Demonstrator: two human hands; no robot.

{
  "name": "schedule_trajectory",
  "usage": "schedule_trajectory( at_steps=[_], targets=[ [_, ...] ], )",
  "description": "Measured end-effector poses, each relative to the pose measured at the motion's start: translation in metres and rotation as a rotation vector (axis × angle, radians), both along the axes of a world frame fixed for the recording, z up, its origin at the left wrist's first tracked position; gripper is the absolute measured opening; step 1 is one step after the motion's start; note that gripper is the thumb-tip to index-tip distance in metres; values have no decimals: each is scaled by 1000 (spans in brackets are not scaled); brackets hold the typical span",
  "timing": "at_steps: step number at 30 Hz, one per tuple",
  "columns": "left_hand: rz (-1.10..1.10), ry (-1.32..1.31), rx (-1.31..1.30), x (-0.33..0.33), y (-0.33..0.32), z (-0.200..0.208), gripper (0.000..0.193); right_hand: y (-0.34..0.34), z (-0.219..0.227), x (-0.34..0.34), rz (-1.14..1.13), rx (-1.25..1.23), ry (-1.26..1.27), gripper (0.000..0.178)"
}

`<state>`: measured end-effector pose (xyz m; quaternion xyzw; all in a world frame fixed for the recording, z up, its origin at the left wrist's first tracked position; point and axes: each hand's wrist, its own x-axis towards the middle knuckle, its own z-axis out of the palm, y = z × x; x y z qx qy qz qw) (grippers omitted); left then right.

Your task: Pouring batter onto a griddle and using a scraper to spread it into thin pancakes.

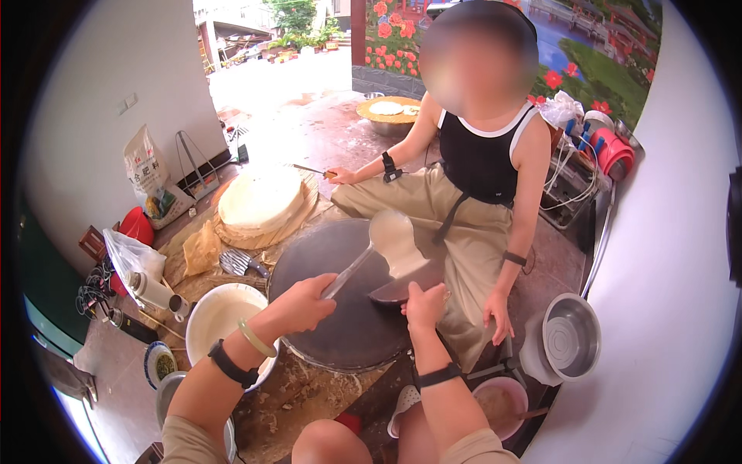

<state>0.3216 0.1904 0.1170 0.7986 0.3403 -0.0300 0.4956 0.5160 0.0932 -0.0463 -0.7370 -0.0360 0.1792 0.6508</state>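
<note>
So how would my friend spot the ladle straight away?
Find the big, round, dark griddle in the middle. Over it, look for the long-handled ladle gripped in the camera wearer's left hand. Its rounded bowl and pale batter set it apart from the dark scraper in the right hand.

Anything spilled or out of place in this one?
Yes, mildly: pale scraps lie scattered on the brown floor covering by the near edge of the griddle; loose bits strewn there look untidy.
</note>
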Motion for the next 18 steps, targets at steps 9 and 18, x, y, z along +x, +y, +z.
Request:
schedule_trajectory(
  at_steps=[9, 18],
  targets=[
    [51, -68, 20, -2, 8, -14, 42, 4, -1, 2, -17, 47, -3, 37],
    [50, 9, 69, 0, 11, -10, 48, 30, 10, 0, 93, 28, -71, 42]
  ],
)
